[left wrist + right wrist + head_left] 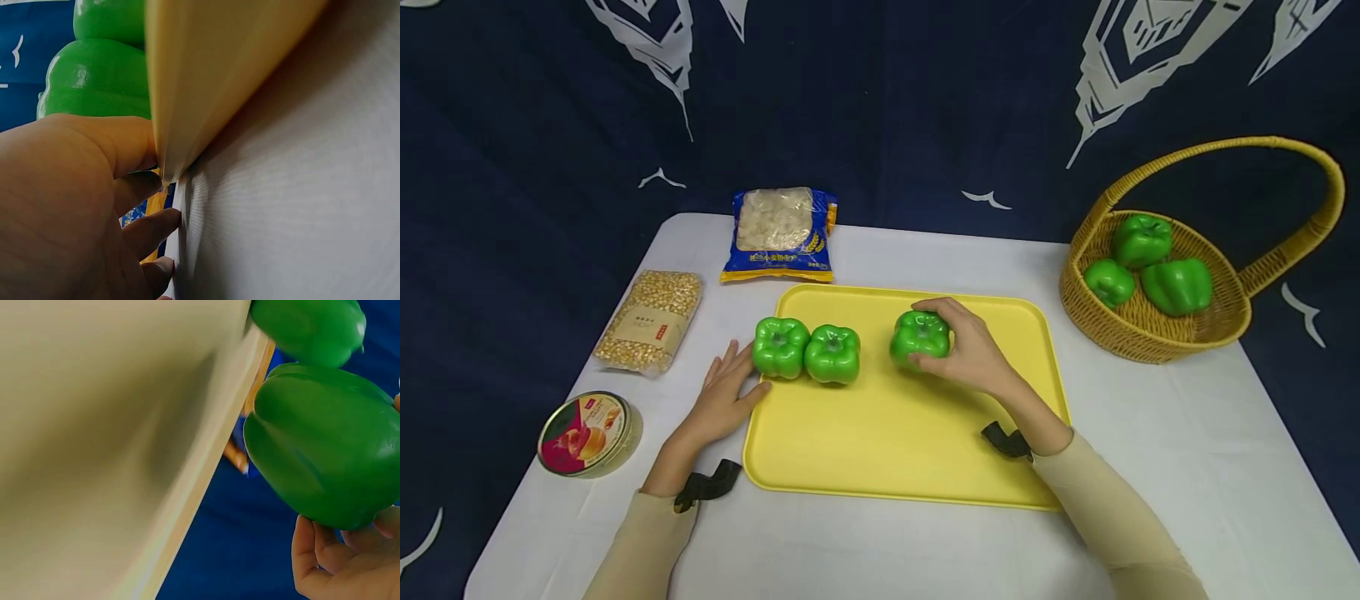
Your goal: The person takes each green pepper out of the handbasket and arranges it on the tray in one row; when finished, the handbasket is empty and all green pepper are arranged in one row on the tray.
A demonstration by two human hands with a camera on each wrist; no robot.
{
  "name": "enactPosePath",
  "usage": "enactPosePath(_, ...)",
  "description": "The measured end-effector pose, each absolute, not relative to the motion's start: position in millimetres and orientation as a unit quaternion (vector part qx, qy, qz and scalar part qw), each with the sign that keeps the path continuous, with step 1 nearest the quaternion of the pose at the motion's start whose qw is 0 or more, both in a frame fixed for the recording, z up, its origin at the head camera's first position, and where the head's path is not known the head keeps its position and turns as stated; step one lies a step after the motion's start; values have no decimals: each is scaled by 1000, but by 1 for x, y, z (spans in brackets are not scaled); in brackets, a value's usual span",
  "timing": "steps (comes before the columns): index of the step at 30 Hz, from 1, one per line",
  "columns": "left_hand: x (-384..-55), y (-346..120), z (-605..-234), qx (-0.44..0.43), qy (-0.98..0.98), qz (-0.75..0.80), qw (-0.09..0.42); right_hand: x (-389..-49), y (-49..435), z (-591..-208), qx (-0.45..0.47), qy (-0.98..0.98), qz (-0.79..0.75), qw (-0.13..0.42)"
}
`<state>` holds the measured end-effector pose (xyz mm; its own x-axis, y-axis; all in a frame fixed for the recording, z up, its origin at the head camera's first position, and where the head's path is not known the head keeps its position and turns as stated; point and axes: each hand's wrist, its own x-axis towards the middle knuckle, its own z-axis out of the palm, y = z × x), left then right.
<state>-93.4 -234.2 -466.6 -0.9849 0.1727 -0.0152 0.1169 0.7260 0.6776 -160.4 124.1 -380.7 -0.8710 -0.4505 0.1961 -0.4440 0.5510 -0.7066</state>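
Observation:
My right hand [966,350] grips a glossy green bell pepper [922,335] over the yellow tray [902,442], thumb on the near side and fingers over the far side. In the right wrist view that pepper [325,444] looks raised off the tray surface. Two more green bell peppers, a left one [780,347] and a right one [832,354], sit side by side at the tray's left end. Beside them my left hand [724,400] lies at the tray's left rim with fingers extended. Its thumb reaches the rim, beside the left pepper.
A wicker basket [1150,337] with a tall handle stands at the back right, holding three green peppers [1180,286]. Behind the tray lies a blue and yellow food bag [778,233]. To the left are a pack of corn kernels [651,321] and a round tin [587,433].

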Motion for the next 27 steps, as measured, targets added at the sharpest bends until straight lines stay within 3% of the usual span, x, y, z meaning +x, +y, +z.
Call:
enactPosePath(13,-93,-233,-465,79,929,360,38,-158,94,-393,-300,871,-386,53)
enactPosePath(27,-93,-233,-464,78,929,358,44,-161,94,-401,-315,867,-382,53)
